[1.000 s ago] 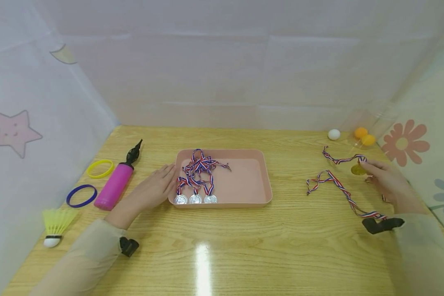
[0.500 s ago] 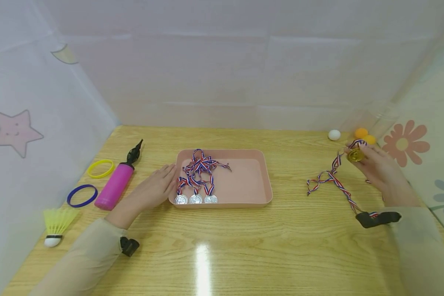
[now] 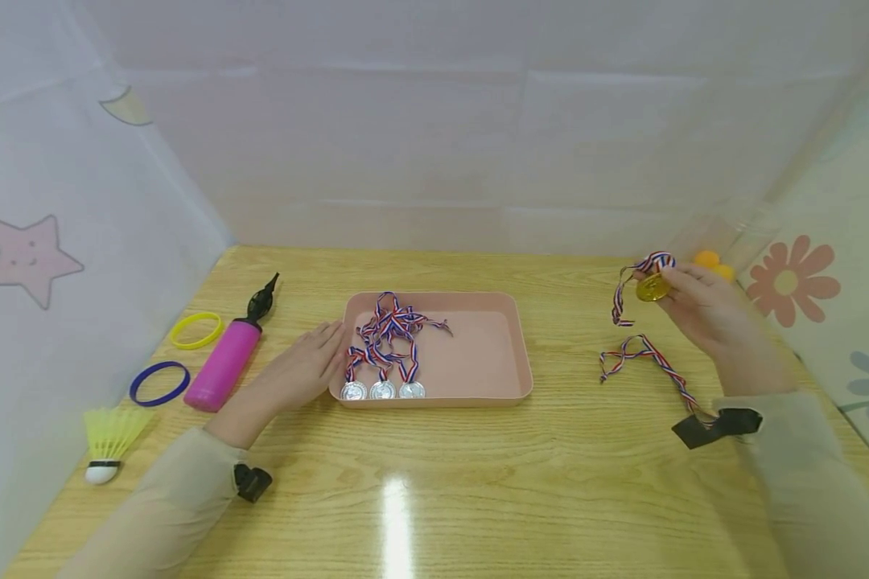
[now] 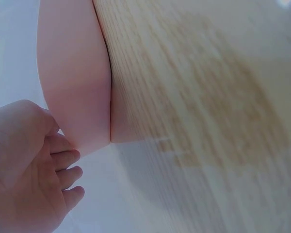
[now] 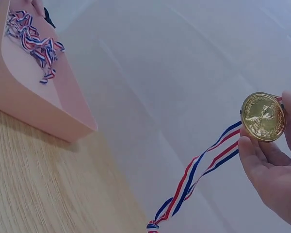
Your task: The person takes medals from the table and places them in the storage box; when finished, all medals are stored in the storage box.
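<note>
My right hand (image 3: 698, 305) pinches a gold medal (image 3: 652, 287) (image 5: 263, 116) above the table at the right. Its red, white and blue ribbon (image 3: 648, 358) (image 5: 199, 172) hangs down and trails across the wood toward my right wrist. A pink tray (image 3: 503, 346) (image 5: 34, 109) sits mid-table with three silver medals (image 3: 382, 389) lined along its front edge, their ribbons (image 3: 391, 326) bunched behind them. My left hand (image 3: 311, 366) (image 4: 29, 170) rests flat with straight fingers against the tray's left wall (image 4: 77, 87).
On the left lie a pink hand pump (image 3: 228, 358), a yellow wristband (image 3: 196, 330), a blue wristband (image 3: 159, 383) and a yellow shuttlecock (image 3: 109, 442). Orange balls (image 3: 713, 264) sit at the back right corner. Pale walls enclose the table on three sides.
My right hand has lifted the gold medal off the table and carried it up and to the left, drawing the ribbon after it. The left hand has stayed at the tray.
</note>
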`<action>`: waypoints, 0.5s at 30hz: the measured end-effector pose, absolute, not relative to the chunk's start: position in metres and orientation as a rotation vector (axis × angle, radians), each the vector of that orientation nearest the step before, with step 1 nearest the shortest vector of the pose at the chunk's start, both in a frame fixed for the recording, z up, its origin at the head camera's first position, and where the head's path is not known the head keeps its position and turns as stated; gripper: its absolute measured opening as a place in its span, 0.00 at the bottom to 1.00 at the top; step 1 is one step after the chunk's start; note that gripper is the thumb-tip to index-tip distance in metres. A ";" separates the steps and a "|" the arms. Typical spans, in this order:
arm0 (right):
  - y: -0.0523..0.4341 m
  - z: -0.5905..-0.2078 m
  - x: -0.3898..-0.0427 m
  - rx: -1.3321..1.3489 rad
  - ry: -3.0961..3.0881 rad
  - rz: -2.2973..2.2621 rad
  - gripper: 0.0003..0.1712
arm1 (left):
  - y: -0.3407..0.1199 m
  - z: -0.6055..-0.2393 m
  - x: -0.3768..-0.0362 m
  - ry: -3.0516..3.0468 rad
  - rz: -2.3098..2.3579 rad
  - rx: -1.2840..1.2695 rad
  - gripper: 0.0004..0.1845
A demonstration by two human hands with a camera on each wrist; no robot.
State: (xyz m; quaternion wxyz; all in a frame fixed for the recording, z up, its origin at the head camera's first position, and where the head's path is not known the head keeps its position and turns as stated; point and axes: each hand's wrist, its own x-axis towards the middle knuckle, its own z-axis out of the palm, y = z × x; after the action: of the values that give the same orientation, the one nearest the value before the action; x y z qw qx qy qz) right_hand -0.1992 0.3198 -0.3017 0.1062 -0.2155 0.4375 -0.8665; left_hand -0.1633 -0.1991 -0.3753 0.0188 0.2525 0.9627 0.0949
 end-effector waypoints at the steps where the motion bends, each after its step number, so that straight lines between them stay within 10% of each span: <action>1: 0.315 -0.300 -0.199 -0.655 1.313 -2.528 0.20 | -0.199 -0.376 -0.163 2.989 0.294 0.786 0.26; 15: 0.243 -0.278 -0.197 -0.748 1.545 -2.285 0.16 | -0.200 -0.379 -0.165 3.010 0.292 0.826 0.25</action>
State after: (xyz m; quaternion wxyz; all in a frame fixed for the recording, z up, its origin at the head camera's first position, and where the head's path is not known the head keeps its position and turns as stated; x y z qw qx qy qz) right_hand -0.1974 0.2433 -0.2783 0.1413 -0.2590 0.5352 -0.7915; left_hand -0.1647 -0.2001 -0.3794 0.0036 0.2634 0.9602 0.0931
